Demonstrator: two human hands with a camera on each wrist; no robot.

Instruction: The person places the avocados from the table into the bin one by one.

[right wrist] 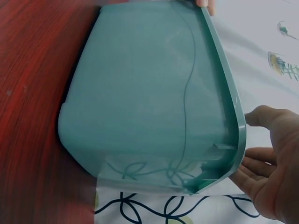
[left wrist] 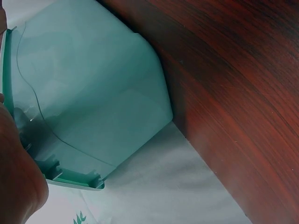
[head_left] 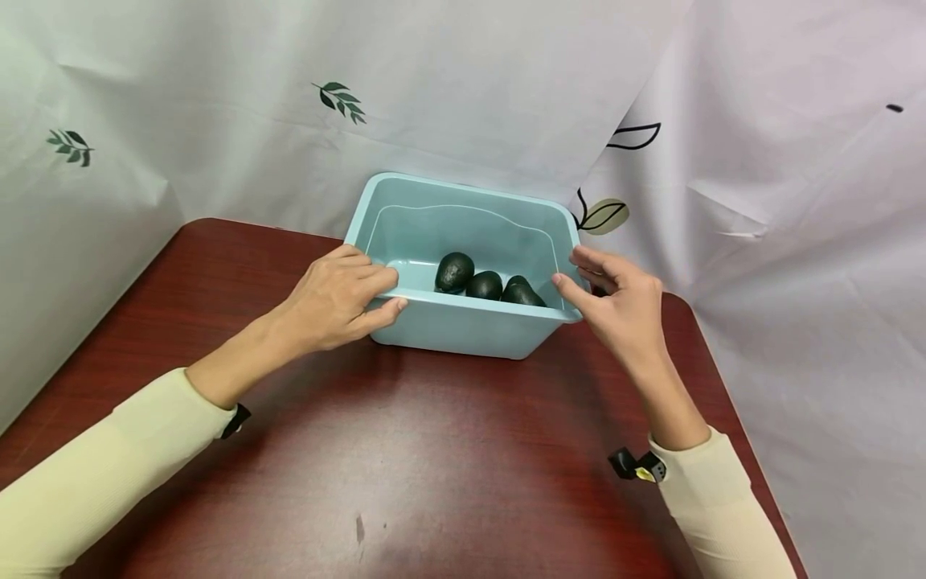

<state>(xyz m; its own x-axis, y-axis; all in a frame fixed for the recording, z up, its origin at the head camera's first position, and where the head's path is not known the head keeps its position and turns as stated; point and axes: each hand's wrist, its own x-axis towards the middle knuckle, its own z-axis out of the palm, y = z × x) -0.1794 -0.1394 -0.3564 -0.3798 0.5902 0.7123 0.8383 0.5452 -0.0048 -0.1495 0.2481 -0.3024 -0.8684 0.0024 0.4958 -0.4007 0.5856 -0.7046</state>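
Observation:
A light blue plastic bin (head_left: 448, 331) stands on the table, and both wrist views show its smooth outer walls. Inside lie several dark green avocados (head_left: 455, 272), partly hidden by the near wall. My left hand (head_left: 340, 299) grips the bin's near left corner, fingers over the rim and thumb against the outside. At the right end is my right hand (head_left: 624, 310), its fingers fairly straight and spread along the rim. In the right wrist view, the right thumb (right wrist: 264, 115) is at the rim's edge, with the other fingers beside the corner.
The dark red wooden table (head_left: 405, 466) carries the bin near its far edge. A pale cloth (head_left: 239, 145) with leaf prints hangs behind and at both sides, close to the bin's back.

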